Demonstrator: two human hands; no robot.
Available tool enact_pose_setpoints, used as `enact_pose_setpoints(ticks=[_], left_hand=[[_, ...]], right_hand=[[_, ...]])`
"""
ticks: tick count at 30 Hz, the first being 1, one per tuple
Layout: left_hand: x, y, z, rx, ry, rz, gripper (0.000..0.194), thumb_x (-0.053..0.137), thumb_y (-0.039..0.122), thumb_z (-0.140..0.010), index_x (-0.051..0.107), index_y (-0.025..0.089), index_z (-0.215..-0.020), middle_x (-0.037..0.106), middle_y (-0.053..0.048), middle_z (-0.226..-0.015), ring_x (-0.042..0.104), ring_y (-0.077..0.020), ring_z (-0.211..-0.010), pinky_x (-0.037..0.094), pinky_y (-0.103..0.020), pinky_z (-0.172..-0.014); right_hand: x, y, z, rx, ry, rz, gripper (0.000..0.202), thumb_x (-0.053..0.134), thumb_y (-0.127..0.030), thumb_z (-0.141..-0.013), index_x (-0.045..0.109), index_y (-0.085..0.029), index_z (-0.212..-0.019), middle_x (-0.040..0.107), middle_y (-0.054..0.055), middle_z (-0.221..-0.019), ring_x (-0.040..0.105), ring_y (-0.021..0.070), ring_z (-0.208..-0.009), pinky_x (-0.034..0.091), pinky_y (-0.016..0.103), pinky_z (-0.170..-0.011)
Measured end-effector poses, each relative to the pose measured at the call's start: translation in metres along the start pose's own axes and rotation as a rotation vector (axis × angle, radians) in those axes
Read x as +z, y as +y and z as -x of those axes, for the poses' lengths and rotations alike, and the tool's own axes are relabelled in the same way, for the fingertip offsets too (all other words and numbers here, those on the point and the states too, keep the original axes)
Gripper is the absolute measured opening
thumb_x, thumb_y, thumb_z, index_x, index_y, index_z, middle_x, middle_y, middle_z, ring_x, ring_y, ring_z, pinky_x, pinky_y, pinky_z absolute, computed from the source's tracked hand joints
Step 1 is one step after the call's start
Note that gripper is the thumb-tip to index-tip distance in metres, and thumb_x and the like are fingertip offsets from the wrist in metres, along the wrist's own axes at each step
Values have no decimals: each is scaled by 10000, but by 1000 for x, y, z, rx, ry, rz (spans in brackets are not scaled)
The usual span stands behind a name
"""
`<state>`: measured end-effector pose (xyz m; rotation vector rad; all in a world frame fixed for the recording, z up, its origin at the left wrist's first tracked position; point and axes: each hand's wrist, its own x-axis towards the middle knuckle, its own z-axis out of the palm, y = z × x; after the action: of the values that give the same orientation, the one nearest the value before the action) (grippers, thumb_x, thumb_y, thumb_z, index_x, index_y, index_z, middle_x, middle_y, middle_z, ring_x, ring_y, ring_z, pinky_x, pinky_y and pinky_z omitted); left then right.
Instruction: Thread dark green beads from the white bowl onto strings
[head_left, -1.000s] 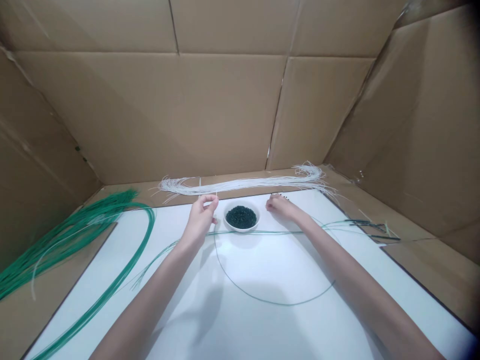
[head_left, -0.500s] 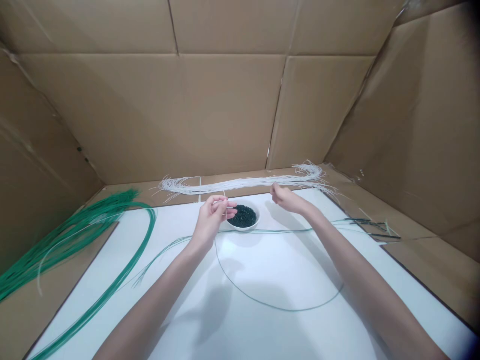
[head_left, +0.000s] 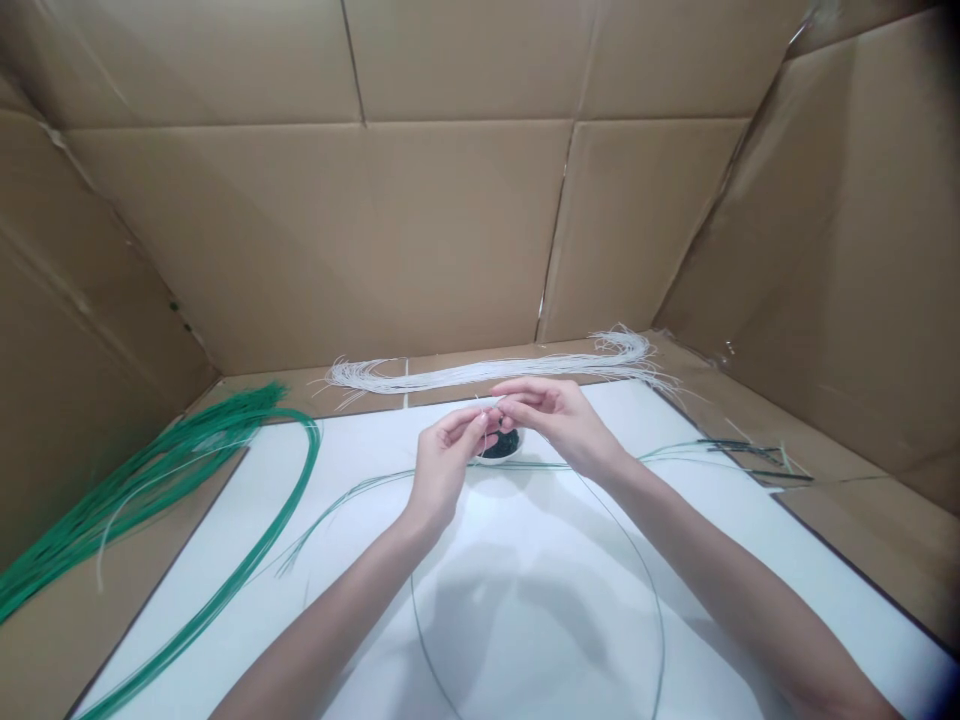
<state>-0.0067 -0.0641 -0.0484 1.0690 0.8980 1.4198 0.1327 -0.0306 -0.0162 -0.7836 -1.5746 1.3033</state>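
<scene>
Two hands meet above the middle of the white counter (head_left: 525,600) in the head view. The left hand (head_left: 442,470) has its thumb and first fingers pinched together, and the right hand (head_left: 559,420) brings its fingertips against them, so both hands are closed on one thin wire (head_left: 652,600). This wire hangs down from the fingers in a wide loop toward the near edge of the counter. Just behind the hands stands a small white bowl (head_left: 501,452) with dark green beads (head_left: 506,443) inside; the hands cover most of it. I cannot tell if a bead sits between the fingertips. Farther back, a long bundle of white wires (head_left: 480,372) lies across the cardboard floor near the back wall. On the left, a thick bundle of green wires (head_left: 150,470) curves along the counter edge. Some loose green strands (head_left: 720,450) lie on the right side.
</scene>
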Motion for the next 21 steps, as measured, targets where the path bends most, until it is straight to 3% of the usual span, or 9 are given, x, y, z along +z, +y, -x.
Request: enact_pose_setpoints(ticks=[5, 11, 21], left_hand=[[4, -8, 1, -39, 44, 55, 225, 645, 280, -683, 670, 122, -841, 659, -55, -851, 601, -158, -831, 479, -314, -836], [7, -13, 4, -23, 52, 98, 258, 629, 277, -701, 670, 111, -895, 665, -71, -876, 600, -175, -867, 454, -336, -883], [5, -16, 2, -23, 24, 110, 276, 619, 292, -708, 673, 115, -914, 657, -80, -963, 569, -203, -956, 428, -335, -907]], right_hand=[[9, 6, 3, -9, 166, -75, 189, 638, -292, -666, 631, -166, -807, 674, 40, -769, 631, 163, -755, 490, 278, -672], [21, 19, 4, 45, 231, -194, 236, 661, -309, -643, 629, -162, -825, 690, 62, -808, 634, 183, -781, 494, 282, -652], [30, 23, 6, 36, 286, -133, 243, 673, -319, -624, 640, -162, -806, 684, 47, -776, 618, 151, -694, 485, 257, -621]])
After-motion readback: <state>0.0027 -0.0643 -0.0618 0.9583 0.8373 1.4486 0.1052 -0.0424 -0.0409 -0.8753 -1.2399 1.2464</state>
